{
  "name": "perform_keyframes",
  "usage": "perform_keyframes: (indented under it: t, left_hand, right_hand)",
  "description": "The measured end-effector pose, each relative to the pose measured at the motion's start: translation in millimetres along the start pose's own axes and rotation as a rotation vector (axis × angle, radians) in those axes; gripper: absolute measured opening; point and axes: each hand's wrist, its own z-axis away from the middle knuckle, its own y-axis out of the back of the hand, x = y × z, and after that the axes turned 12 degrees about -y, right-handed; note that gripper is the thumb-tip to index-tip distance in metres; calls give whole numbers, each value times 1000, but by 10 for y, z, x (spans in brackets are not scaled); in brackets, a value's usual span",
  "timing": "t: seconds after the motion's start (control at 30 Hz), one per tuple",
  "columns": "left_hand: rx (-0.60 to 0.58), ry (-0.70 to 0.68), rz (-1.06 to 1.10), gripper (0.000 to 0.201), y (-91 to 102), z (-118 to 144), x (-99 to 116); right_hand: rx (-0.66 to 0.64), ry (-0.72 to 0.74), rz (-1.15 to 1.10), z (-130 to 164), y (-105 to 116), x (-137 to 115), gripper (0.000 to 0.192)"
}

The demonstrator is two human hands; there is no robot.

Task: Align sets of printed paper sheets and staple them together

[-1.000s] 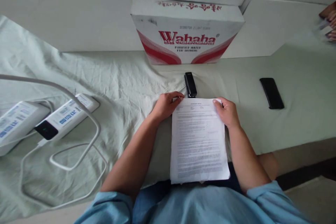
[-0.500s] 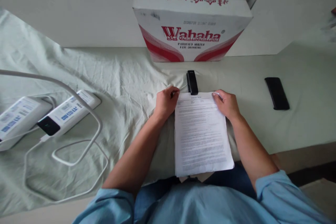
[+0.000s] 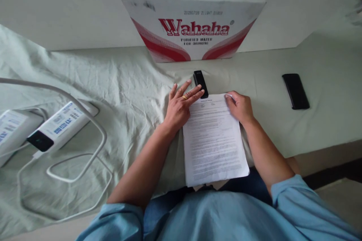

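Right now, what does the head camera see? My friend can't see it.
A person's left hand reaches open toward a black stapler, while the right hand holds printed papers on a pale green cloth. A Wahaha box stands behind.

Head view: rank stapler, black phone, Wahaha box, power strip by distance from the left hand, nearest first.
From the left hand:
1. Stapler, at its fingertips, just ahead.
2. Wahaha box, farther back against the wall.
3. Black phone far right and power strip far left: too close to call.
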Motion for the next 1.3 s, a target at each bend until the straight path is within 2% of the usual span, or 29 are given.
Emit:
perform_keyframes:
  t: [0.2,0.27,0.33,0.4,0.53,0.6,0.67,0.77,0.83,0.9,0.97,1.1,1.17,1.23,1.3]
  left_hand:
    - [38,93,20,82,-36,-16,30]
    - [69,65,78,80,-67,0,-47]
    - [123,-22,206,77,-101,32,-153]
    - [255,-45,359,68,-127,65,-243]
    - [557,240,657,41,-105,68,-247]
    - [610,370,810,37,-48,36,-169]
    - [603,474,926,50,23,2,-78]
    - [455,510,998,60,109,-21,19]
    - [345,496,1006,56,124,-17,37]
    - [315,508,1012,49,101,-7,23]
    - [393,536,1026,44,58,-4,-5]
    - [639,581,1047,44,11,-34,-28]
    - [729,581,1062,47,18,-61,-6]
    - [779,567,1119,50,25,-82,24]
    - [770,594,1201,53,15,-90,47]
  right_hand:
    - [19,0,-122,-10,-19,11,43]
    - [-10,3,-201,-12,11,19,42]
    - [-63,14,-277,-5,57,26,41]
    - [-149,23,-343,14,104,25,40]
    - [-292,-21,-541,64,135,7,45]
    - [-247,-82,-644,68,115,6,50]
    - [-110,-131,-691,51,89,21,54]
    - [98,-163,-664,7,66,64,60]
    - [157,-173,-630,-15,57,90,64]
    - [161,-175,-626,-23,41,106,64]
    - [131,-184,-688,-20,13,109,61]
    - [-12,-203,-886,-3,-36,98,57]
    - [-71,-184,-872,2,-44,100,58]
    - [-62,-169,-795,-1,-44,120,55]
    - [8,-167,-726,-16,-41,160,51]
